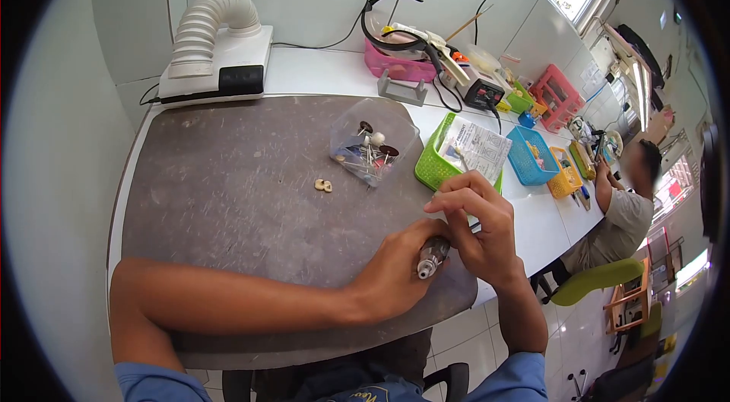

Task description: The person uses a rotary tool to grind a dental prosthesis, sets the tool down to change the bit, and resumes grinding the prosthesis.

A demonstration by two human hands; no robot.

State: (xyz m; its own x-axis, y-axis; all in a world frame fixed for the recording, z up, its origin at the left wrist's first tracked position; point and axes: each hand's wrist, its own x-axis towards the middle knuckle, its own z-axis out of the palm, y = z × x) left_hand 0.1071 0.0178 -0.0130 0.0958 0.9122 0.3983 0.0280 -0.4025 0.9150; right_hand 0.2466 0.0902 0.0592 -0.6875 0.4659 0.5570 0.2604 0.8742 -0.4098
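scratched grey mat (pixel 228 197), left grip (pixel 399 263) closed around a handpiece (pixel 433 256), right grip (pixel 480 228) half-open beside it

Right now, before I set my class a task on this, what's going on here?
The camera wearer's left hand grips a cylindrical tool, its metal tip facing the wearer. The right hand is close by, fingers bent; whether it touches the tool is unclear. A small two-lobed cream item lies on the dark mat, outside a clear tub of bits.

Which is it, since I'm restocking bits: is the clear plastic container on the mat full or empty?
Neither: the clear container is partly filled. Disc-tipped and white-headed bits lie inside, with bare plastic showing.
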